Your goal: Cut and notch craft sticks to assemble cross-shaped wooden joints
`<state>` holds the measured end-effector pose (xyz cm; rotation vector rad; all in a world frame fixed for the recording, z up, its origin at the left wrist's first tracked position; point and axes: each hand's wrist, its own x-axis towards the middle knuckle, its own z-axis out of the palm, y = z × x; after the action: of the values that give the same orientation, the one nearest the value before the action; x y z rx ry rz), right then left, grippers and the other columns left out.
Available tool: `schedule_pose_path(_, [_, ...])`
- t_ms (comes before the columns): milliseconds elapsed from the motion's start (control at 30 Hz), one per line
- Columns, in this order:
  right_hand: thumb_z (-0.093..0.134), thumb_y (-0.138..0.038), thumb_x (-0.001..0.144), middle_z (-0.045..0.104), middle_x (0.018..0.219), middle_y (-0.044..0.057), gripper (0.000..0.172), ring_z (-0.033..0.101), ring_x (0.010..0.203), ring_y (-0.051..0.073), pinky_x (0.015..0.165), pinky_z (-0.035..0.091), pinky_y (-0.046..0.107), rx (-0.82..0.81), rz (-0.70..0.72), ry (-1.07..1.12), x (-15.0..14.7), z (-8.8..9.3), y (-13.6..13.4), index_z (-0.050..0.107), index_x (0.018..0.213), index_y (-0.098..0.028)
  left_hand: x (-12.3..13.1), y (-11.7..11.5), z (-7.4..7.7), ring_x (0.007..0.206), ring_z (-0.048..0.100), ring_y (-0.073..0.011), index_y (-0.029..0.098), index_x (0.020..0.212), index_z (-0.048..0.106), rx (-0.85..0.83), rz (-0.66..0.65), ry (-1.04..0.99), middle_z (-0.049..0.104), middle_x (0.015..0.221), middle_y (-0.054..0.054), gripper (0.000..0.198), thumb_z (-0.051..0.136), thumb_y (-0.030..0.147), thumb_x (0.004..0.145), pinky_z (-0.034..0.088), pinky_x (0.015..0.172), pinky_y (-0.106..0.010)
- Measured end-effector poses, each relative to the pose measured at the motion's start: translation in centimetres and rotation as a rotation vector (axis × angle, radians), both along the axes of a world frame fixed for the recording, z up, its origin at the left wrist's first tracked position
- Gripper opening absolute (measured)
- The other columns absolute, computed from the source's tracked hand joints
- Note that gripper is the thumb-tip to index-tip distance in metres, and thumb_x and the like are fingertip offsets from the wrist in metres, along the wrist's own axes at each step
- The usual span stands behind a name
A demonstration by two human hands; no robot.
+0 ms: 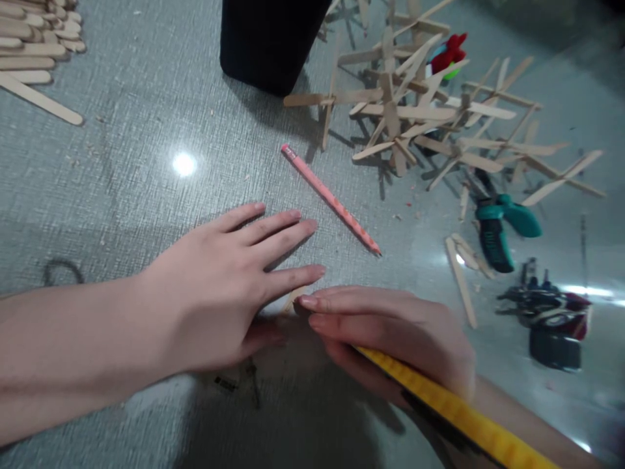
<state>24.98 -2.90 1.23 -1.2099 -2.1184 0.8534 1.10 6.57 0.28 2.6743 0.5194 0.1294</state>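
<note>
My left hand (229, 280) lies flat on the grey table, fingers stretched out, pressing on a wooden stick (291, 301) that peeks out under its fingertips. My right hand (390, 332) is closed around a yellow-handled tool (459, 417), and its fingertips touch the same stick. What the tool's front end looks like is hidden under the hand. A pink pencil (331, 198) lies slantwise just beyond both hands.
Glued stick structures (439, 117) are heaped at the back right, with a red and green object (448, 55) among them. Teal pliers (498, 228) and dark tools (551, 326) lie at the right. A black container (268, 39) stands behind; loose sticks (34, 52) are piled far left.
</note>
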Motion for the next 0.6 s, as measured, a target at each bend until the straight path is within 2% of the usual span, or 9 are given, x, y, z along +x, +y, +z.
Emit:
schedule_pose_path(167, [0.065,-0.012,0.097,0.085,0.102,0.003,0.018,0.083,0.096,0.018,0.083,0.069,0.023,0.069,-0.016,-0.048,-0.17,-0.19,0.21,0.066,0.108,-0.027,0.03,-0.02,-0.05,0.159,0.037,-0.0342,0.031,0.153,0.056,-0.002,0.0,0.003,0.039,0.171,-0.009,0.066,0.071,0.052,0.092,0.03,0.13,-0.057])
schedule_pose_path(300, [0.063,-0.013,0.098,0.085,0.103,0.003,0.021,0.084,0.092,0.018,0.078,0.07,0.024,0.077,-0.01,-0.065,-0.35,-0.07,0.24,0.064,0.111,-0.029,0.07,0.0,0.0,0.159,0.036,-0.0343,0.031,0.154,0.056,-0.002,-0.003,0.003,0.038,0.171,-0.009,0.067,0.071,0.051,0.092,0.03,0.129,-0.056])
schedule_pose_path(500, [0.064,-0.011,0.096,0.085,0.101,0.003,0.024,0.084,0.09,0.02,0.077,0.071,0.026,0.098,0.002,-0.066,-0.51,-0.13,0.06,0.065,0.113,-0.027,0.1,-0.04,0.07,0.159,0.037,-0.0343,0.031,0.154,0.055,-0.002,0.001,0.01,0.039,0.171,-0.009,0.065,0.069,0.051,0.094,0.031,0.129,-0.057])
schedule_pose_path(600, [0.066,-0.011,0.094,0.085,0.105,0.004,0.024,0.084,0.092,0.022,0.083,0.071,0.028,0.105,-0.002,-0.091,-0.51,0.16,-0.03,0.069,0.112,-0.026,0.06,-0.06,0.03,0.159,0.037,-0.034,0.031,0.154,0.055,0.006,0.002,0.007,0.04,0.171,-0.008,0.064,0.068,0.05,0.094,0.032,0.129,-0.057])
